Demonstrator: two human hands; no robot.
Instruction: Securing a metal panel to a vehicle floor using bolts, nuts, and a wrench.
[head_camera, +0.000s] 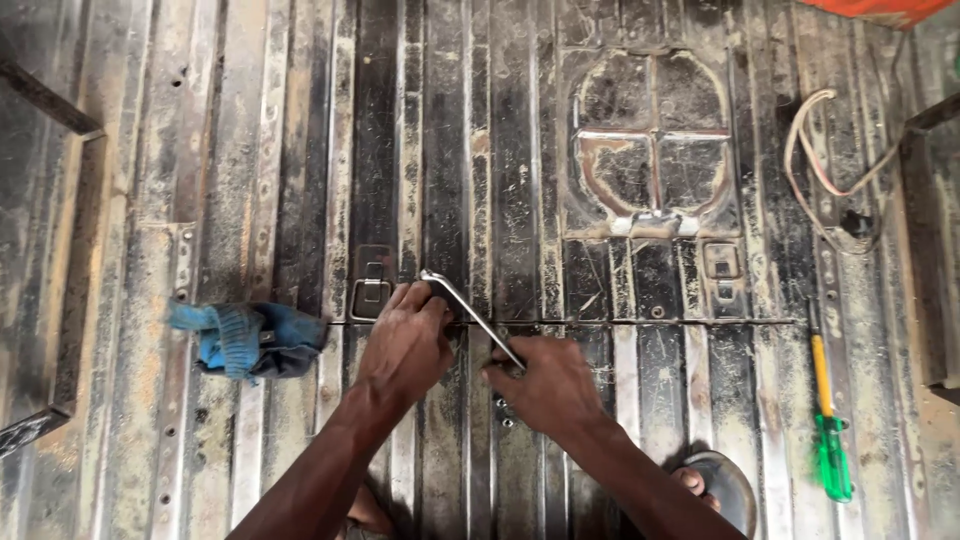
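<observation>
A bent metal wrench bar (470, 312) lies slanted over the ribbed metal floor (300, 180). My left hand (408, 345) grips its upper, bent end near a small metal latch ring (369, 297). My right hand (548, 385) holds the lower end, pressed down where several small bolts (503, 412) sit in the floor. Both hands are closed around the bar.
A blue rag (248, 338) lies left of my left hand. A screwdriver with a yellow shaft and green handle (826, 425) rests at the right. A looped cable (830, 175) lies at the upper right beside a round cover plate (652, 145). My sandalled foot (712, 485) shows below.
</observation>
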